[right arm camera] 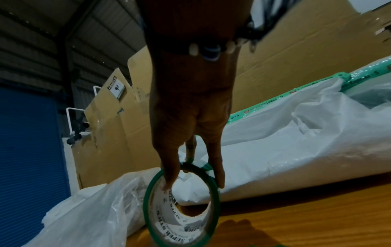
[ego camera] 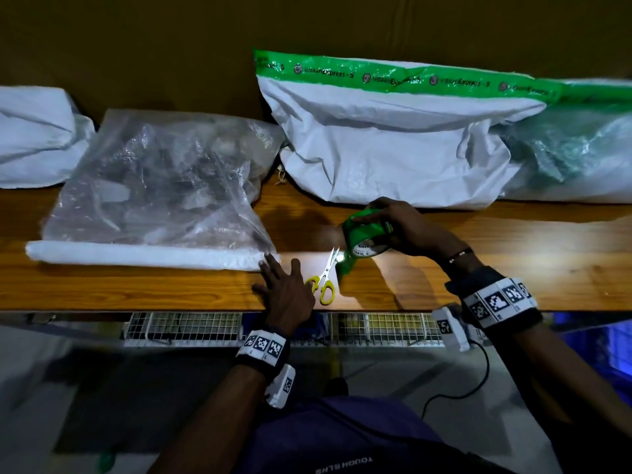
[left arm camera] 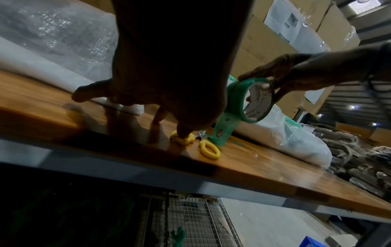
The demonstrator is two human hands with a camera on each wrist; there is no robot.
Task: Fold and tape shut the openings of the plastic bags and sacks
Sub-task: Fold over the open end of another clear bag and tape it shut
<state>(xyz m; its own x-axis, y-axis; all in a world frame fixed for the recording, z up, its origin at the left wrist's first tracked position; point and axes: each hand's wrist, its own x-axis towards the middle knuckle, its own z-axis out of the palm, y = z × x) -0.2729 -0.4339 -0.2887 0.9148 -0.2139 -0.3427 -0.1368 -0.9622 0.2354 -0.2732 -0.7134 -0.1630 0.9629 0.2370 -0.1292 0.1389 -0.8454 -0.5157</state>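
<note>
A clear plastic bag lies on the wooden table, its near edge rolled into a white fold. My left hand hovers at the fold's right end with spread fingers. One fingertip touches a yellow handle of the scissors. My right hand grips a green tape roll just above the table, thumb inside its core. A loose strip of tape hangs from the roll down to the tabletop beside the scissors. Behind stands a white sack sealed along its top with green tape.
Another white sack lies at the far left, and a greenish clear bag at the far right. Cardboard walls off the back of the table. A wire mesh rack sits under the table's front edge.
</note>
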